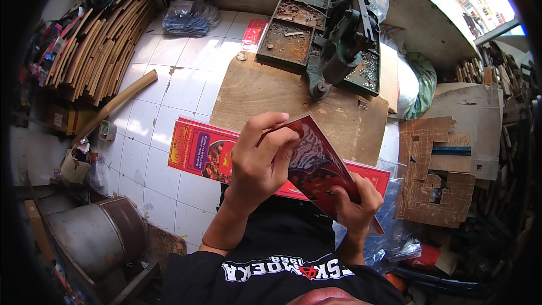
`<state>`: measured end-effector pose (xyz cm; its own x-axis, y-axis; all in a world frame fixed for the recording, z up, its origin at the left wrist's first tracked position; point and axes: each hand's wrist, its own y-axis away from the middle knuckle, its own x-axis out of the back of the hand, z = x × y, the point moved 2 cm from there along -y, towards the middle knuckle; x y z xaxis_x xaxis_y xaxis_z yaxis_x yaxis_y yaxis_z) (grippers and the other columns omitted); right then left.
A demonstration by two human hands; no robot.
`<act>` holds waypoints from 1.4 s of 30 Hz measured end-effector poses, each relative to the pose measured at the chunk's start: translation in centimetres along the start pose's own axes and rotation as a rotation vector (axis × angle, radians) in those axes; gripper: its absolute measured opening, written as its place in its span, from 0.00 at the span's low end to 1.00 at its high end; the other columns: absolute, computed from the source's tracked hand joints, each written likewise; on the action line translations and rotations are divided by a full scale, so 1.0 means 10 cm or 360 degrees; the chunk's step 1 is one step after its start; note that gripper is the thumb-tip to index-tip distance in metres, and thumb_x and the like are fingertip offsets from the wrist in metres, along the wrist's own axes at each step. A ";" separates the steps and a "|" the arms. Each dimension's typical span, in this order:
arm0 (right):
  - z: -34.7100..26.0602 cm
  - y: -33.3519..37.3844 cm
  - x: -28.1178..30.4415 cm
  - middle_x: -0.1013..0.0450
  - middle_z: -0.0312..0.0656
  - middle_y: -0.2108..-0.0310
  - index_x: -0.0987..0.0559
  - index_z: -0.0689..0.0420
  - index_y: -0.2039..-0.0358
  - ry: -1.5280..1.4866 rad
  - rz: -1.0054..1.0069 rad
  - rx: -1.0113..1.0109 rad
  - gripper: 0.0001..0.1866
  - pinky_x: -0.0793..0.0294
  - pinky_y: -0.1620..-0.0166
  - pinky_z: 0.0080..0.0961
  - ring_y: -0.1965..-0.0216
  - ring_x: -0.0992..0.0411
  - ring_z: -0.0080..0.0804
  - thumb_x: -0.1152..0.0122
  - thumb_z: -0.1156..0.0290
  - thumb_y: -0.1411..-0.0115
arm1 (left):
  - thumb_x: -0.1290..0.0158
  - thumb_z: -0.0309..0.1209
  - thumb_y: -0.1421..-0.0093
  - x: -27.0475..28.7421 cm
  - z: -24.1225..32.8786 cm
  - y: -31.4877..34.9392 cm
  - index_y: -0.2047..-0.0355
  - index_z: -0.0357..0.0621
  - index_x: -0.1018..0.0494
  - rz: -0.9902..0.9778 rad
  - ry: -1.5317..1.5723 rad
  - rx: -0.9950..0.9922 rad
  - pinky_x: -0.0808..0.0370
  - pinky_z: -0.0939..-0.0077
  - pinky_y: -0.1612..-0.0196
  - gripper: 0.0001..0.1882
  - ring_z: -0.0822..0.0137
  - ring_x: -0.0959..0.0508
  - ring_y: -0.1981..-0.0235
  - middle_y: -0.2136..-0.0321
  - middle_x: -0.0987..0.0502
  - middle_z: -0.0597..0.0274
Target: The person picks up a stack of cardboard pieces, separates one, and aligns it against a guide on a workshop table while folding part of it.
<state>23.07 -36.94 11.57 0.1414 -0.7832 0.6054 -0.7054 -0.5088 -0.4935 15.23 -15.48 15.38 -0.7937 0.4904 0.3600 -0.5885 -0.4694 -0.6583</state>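
Observation:
In front of my chest I hold a red printed sheet (317,161) with a glossy, clear-plastic look, tilted up. My left hand (261,161) is closed, its thumb and fingers pinching the sheet near its upper left corner. Lower on the right, my right hand (359,206) grips the opposite edge, thumb on the face and fingers behind. Beneath both hands lies a long red printed banner (195,149) with a food picture, partly hidden by my hands and the sheet. Just beyond it is a wooden board (254,93).
On the board's far side stands a dark green hand press (339,65), beside compartment trays (285,39) with small metal pieces. Stacked cardboard strips (104,39) lean at the left, near a cardboard tube (132,90). Clear plastic bags (189,18) lie at the back; cut cardboard (420,169) lies right.

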 end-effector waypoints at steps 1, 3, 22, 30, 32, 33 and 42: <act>0.00 0.00 0.00 0.25 0.44 0.78 0.19 0.61 0.63 -0.0006 0.0004 -0.0005 0.22 0.31 0.76 0.26 0.81 0.27 0.35 0.21 0.68 0.58 | 0.38 0.20 0.47 -0.01 -0.01 0.00 0.67 0.39 0.25 0.0000 0.0011 -0.0024 0.21 0.71 0.63 0.08 0.59 0.21 0.63 0.59 0.25 0.52; 0.01 0.01 0.00 0.25 0.44 0.78 0.19 0.61 0.63 -0.0010 -0.0010 -0.0037 0.22 0.31 0.76 0.26 0.80 0.27 0.34 0.21 0.68 0.59 | 0.39 0.18 0.47 -0.03 -0.03 0.00 0.66 0.39 0.26 -0.0001 0.0034 -0.0072 0.22 0.71 0.64 0.09 0.58 0.21 0.64 0.58 0.26 0.51; 0.06 0.00 -0.04 0.24 0.43 0.78 0.19 0.60 0.62 0.0034 -0.0061 -0.0030 0.23 0.31 0.77 0.27 0.81 0.27 0.34 0.21 0.67 0.58 | 0.41 0.20 0.43 -0.02 -0.02 -0.07 0.67 0.34 0.29 -0.0150 0.0055 0.0304 0.24 0.76 0.70 0.07 0.66 0.21 0.69 0.61 0.25 0.52; 0.08 -0.01 -0.05 0.25 0.42 0.79 0.19 0.60 0.62 0.0055 -0.0059 0.0030 0.22 0.32 0.78 0.27 0.82 0.28 0.34 0.22 0.66 0.57 | 0.45 0.19 0.42 -0.06 -0.07 -0.06 0.67 0.34 0.31 -0.0180 -0.0159 0.0162 0.25 0.72 0.70 0.06 0.60 0.23 0.72 0.62 0.26 0.49; 0.09 0.00 -0.04 0.26 0.42 0.79 0.19 0.60 0.62 0.0075 -0.0069 0.0045 0.22 0.32 0.78 0.27 0.82 0.28 0.34 0.22 0.65 0.57 | 0.45 0.19 0.42 -0.06 -0.08 -0.06 0.67 0.34 0.32 -0.0194 -0.0195 0.0156 0.26 0.69 0.68 0.05 0.58 0.23 0.70 0.62 0.26 0.49; 0.09 0.00 -0.04 0.26 0.42 0.79 0.19 0.60 0.62 0.0089 -0.0078 0.0053 0.22 0.32 0.78 0.27 0.82 0.28 0.34 0.22 0.65 0.57 | 0.46 0.19 0.42 -0.07 -0.09 -0.05 0.68 0.34 0.32 -0.0201 -0.0214 0.0153 0.26 0.68 0.67 0.05 0.57 0.24 0.70 0.63 0.26 0.48; 0.12 0.02 -0.04 0.25 0.43 0.79 0.19 0.59 0.63 0.0062 -0.0105 -0.0039 0.21 0.31 0.77 0.28 0.81 0.27 0.35 0.22 0.66 0.57 | 0.52 0.21 0.38 -0.05 -0.29 0.04 0.66 0.38 0.36 0.0152 0.0199 0.0212 0.27 0.66 0.60 0.03 0.56 0.23 0.64 0.66 0.27 0.50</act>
<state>23.69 -37.18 10.45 0.1609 -0.7336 0.6602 -0.7122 -0.5494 -0.4369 15.84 -13.79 13.08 -0.8265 0.5223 0.2099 -0.5333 -0.6070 -0.5892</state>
